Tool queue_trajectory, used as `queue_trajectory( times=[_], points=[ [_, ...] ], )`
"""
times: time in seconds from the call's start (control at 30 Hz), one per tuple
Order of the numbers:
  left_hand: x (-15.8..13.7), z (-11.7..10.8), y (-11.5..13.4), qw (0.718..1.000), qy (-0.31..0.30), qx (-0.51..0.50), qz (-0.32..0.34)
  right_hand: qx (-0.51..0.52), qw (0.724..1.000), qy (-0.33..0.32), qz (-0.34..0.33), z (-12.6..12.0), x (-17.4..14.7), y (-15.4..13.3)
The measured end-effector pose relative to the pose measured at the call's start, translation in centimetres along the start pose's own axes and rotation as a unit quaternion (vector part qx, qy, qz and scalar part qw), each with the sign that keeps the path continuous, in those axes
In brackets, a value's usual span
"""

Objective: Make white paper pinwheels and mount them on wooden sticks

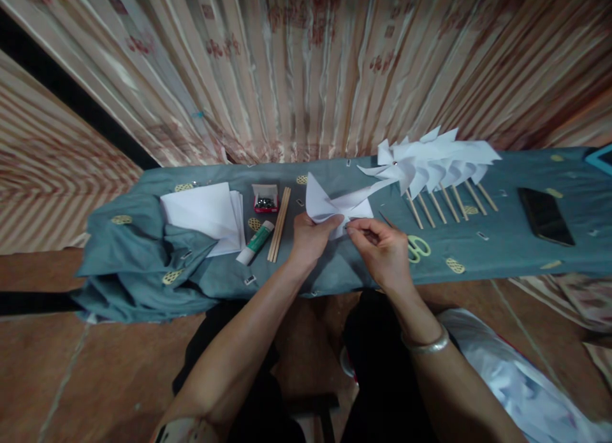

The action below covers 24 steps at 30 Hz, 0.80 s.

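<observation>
A folded white paper (319,199) sits in the left hand (310,238), pinched under its thumb; the right hand (382,246), fingers drawn close together, meets its near side, though I cannot tell whether they grip anything. The right hand partly hides green-handled scissors (419,248). Wooden sticks (279,225) and a glue stick (255,243) lie left, paper pinwheels (442,159) right.

Two hands — one left hand (312,234), one right hand (383,246) — and one folded paper piece (317,201). One glue stick (258,242); one red box (266,210), its metal pieces (266,203) too small to count. Apparently three loose sticks (279,226). Seven supporting sticks (450,204) show beneath paper pinwheels (442,156), whose overlap hides their number. One pair of scissors (415,238), one phone (545,217), one paper stack (201,207), sheets uncountable.
</observation>
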<state>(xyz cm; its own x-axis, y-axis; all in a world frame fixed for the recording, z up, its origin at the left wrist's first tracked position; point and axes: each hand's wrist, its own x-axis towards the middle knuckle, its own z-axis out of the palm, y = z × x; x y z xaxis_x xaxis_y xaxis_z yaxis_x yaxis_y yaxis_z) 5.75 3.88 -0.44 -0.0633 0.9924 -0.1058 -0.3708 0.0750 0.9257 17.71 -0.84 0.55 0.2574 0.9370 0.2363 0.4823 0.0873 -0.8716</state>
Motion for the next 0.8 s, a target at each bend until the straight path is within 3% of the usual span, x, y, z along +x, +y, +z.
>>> queue_trajectory(
  times=[0.13,0.3,0.5,0.8],
  points=[
    [0.2,0.0,0.3,1.0,0.012,0.0,0.006,0.007,1.0,-0.006,-0.014,-0.2,-0.3,-0.2],
    [0.2,-0.2,0.7,0.999,0.018,0.02,0.026,-0.034,0.996,-0.004,-0.081,-1.4,-1.2,-1.2],
    [-0.2,0.0,0.2,1.0,-0.012,0.023,0.003,-0.084,0.979,0.059,-0.178,-2.0,-1.4,-1.6],
    [-1.2,0.6,0.2,0.998,-0.039,0.03,-0.028,-0.004,0.992,0.05,-0.117,-1.6,0.2,0.1]
  ],
)
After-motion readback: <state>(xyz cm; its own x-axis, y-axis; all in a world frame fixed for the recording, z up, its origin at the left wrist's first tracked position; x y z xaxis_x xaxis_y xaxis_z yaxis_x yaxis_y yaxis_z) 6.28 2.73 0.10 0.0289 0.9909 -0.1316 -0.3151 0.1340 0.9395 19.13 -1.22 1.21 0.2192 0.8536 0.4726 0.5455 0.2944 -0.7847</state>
